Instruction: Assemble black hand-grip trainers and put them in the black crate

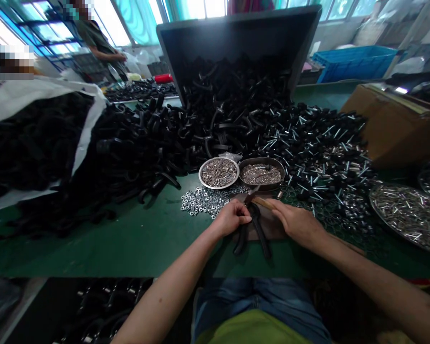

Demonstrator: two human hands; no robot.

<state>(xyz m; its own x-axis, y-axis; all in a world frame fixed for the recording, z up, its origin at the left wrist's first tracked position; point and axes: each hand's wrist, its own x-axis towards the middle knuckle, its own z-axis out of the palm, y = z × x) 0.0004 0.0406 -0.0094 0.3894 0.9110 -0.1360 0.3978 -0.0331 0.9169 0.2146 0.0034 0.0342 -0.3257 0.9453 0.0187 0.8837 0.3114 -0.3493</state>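
My left hand (234, 216) is closed, its fingertips pinching the top of a black two-legged plastic part (260, 234). This part lies on a flat brown board (277, 230), its legs pointing toward me. Wrapped round the wooden handle of a hammer (264, 203) is my right hand (297, 223). The hammer's dark head is over the top of the black part, close to my left fingers; whether it touches is unclear. Loose nuts (200, 200) lie just left of the board. Behind it stand a round metal bowl (199, 177) and a dark oval tin (261, 186), both holding small metal pieces.
Black curved parts (139, 138) are heaped at left, spilling from a tipped grey bin (161, 52) and a white sack (93, 102). Black-headed bolts (315, 138) pile up at right, near a cardboard box (397, 129) and a tray of pins (376, 210). Another person (96, 43) stands far left.
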